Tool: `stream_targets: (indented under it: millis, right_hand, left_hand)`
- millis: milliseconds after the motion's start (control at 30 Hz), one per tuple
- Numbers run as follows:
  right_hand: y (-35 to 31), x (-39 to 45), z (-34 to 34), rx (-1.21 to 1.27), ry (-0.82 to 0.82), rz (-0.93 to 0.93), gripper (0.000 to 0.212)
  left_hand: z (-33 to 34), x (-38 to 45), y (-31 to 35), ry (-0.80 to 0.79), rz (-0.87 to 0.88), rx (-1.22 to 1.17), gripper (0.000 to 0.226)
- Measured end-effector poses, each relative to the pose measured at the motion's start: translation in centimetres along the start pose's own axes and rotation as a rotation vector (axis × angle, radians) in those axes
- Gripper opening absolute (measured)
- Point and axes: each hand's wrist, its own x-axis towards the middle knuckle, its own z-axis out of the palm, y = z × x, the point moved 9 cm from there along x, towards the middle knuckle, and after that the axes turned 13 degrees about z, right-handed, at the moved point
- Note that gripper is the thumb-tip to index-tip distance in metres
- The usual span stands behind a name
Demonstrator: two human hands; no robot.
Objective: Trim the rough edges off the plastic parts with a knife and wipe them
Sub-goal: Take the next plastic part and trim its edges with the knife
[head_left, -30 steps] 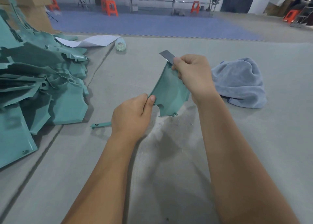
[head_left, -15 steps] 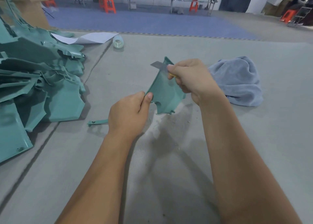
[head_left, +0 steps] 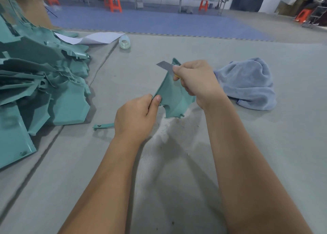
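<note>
I hold a teal triangular plastic part (head_left: 174, 99) up above the grey table. My left hand (head_left: 136, 117) pinches its lower left corner between thumb and fingers. My right hand (head_left: 194, 81) grips a knife, whose grey blade (head_left: 164, 66) lies across the part's upper left edge just below the tip. A bit of yellow handle shows under the right fingers. A light blue cloth (head_left: 247, 83) lies bunched on the table to the right of my right hand.
A big pile of teal plastic parts (head_left: 40, 78) fills the left side. A small teal strip (head_left: 103, 126) lies by my left wrist. A tape roll (head_left: 124, 42) and a white sheet (head_left: 92, 38) sit at the back. Shavings dot the table (head_left: 177, 163) below the part.
The blade has slid down from the part's tip along its left edge, and now points left instead of up. The left hand keeps its hold on the corner.
</note>
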Motion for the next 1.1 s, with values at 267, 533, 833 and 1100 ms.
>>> stream_targets:
  millis: [267,533,833,1100]
  right_hand:
    - [-0.8,-0.2,-0.8,0.123,0.082,-0.017,0.034]
    - [-0.1,0.0,-0.4,0.08,0.085,-0.01,0.035]
    - [0.2,-0.4,-0.5,0.067,0.052,-0.004,0.035]
    - [0.5,-0.7,-0.1,0.073,0.026,0.0,0.036]
  left_hand:
    - [-0.2,-0.1,0.0,0.022,-0.011,-0.011,0.053]
    - [-0.2,-0.1,-0.1,0.015,0.001,-0.015,0.053]
    - [-0.2,-0.1,0.1,0.015,0.004,-0.013,0.052]
    - [-0.3,-0.1,-0.1,0.024,0.002,-0.065,0.053]
